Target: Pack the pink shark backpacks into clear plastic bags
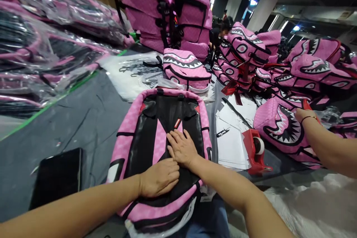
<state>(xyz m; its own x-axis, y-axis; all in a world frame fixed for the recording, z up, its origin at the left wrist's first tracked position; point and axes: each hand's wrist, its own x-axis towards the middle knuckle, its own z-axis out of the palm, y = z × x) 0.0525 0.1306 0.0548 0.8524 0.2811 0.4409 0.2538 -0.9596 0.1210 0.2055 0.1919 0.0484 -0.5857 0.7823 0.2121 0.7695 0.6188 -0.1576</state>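
A pink and black backpack (142, 137) lies in front of me with its black back panel up and its pink edges showing all round. My left hand (159, 177) rests on the lower middle of that panel, its fingers curled in; whatever they may hold is hidden. Just above and touching it, my right hand (182, 148) lies flat on the panel with the fingers a little apart. A small red label (177, 123) shows beyond the right fingertips. Clear plastic (178, 221) peeks out along the backpack's bottom edge.
Plastic-wrapped backpacks (52, 52) are piled at left, and a black tablet-like device (57, 174) lies nearer. Behind, a shark-mouth backpack (186, 67) sits on white bags (117, 76). Papers (231, 145) and a red tape dispenser (252, 152) are at right, beside another person's arm (326, 141).
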